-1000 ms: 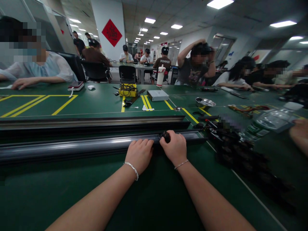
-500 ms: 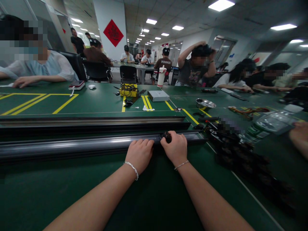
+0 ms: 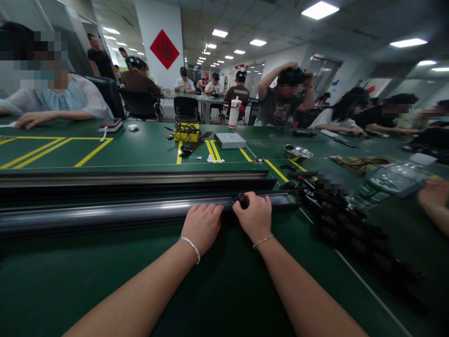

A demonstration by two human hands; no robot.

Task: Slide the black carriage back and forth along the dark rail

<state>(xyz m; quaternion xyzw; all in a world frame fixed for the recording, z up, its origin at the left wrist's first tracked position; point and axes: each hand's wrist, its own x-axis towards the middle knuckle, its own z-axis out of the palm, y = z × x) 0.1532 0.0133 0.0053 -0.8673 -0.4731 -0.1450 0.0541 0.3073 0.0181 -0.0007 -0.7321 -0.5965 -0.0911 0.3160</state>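
Observation:
A long, dark, shiny metal rail (image 3: 105,214) lies across the green table in front of me. My left hand (image 3: 201,228) is closed over the near edge of this rail, its fingers curled on top. Just to the right, my right hand (image 3: 255,216) grips a small, dark, rounded part (image 3: 240,200) that sits on the rail. The palm and fingers hide much of that part, so its exact kind is unclear. Behind, a second long rail (image 3: 133,179) runs parallel to the first.
A dark mass of black parts (image 3: 365,238) lies to the right, beside a plastic bottle (image 3: 380,185). Another person's hand (image 3: 435,199) is at the right edge. Farther back are a metal bowl (image 3: 297,151), a grey box (image 3: 229,140), a yellow bin (image 3: 186,132) and a white cup (image 3: 235,112).
Both my hands stay in nearly the same place on the rail and the small dark part. The whole view has shifted slightly. A standing person in the background has moved left.

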